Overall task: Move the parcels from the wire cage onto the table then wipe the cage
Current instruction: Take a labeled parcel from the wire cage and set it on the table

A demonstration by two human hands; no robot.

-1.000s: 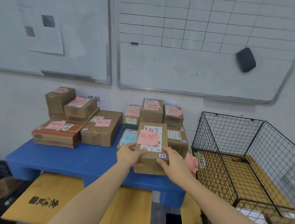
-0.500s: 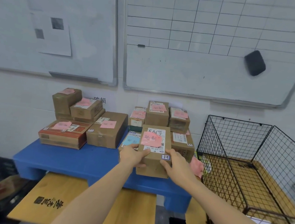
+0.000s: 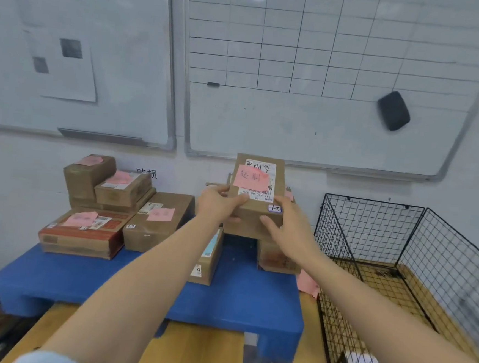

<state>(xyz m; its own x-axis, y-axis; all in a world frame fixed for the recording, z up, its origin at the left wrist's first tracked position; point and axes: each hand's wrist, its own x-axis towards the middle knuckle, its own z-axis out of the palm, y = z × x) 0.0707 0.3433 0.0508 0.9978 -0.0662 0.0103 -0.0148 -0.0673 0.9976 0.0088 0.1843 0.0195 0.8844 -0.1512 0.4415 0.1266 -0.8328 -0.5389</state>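
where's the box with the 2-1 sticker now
In the head view the held parcel sits mid-frame, gripped between the left hand and right hand, above the stacked parcels at the right end of the blue table, left of the wire cage.

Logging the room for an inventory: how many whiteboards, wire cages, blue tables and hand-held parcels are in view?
Whiteboards: 2
Wire cage: 1
Blue table: 1
Held parcel: 1
Total: 5

Single wide-angle view, worn at head height, facing forward and slightly downward. Close range to the blue surface point(image 3: 237, 301); whiteboard point(image 3: 308, 123) straight ahead on the wall, wire cage point(image 3: 372, 229) at right.
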